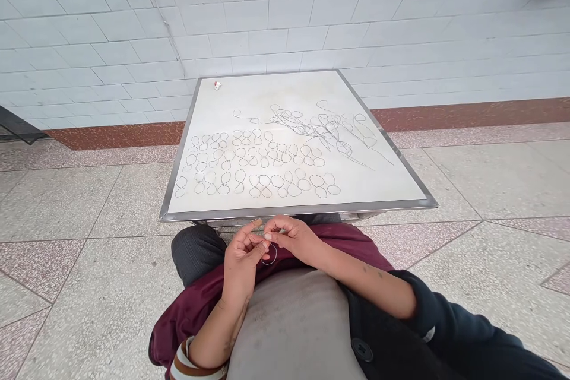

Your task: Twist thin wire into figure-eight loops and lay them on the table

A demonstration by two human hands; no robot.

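Close to my body, just before the table's near edge, both hands meet around one thin wire loop (pixel 269 262). My left hand (pixel 244 258) pinches it between thumb and finger, and the loop hangs below the fingertips. Beside it, my right hand (pixel 296 240) has thumb and fingertips pressed together on the same wire. The part between the fingers is hidden. On the white table (pixel 378 184) lie rows of wire figure-eights (pixel 265 185). Behind them, to the right, a tangle of longer wires with looped ends (pixel 312 124) is spread out.
A small white and red object (pixel 217 85) sits in the table's far left corner. The table has a grey metal rim (pixel 294 211). A white tiled wall (pixel 285 29) rises behind it, and a speckled floor (pixel 124 202) lies around.
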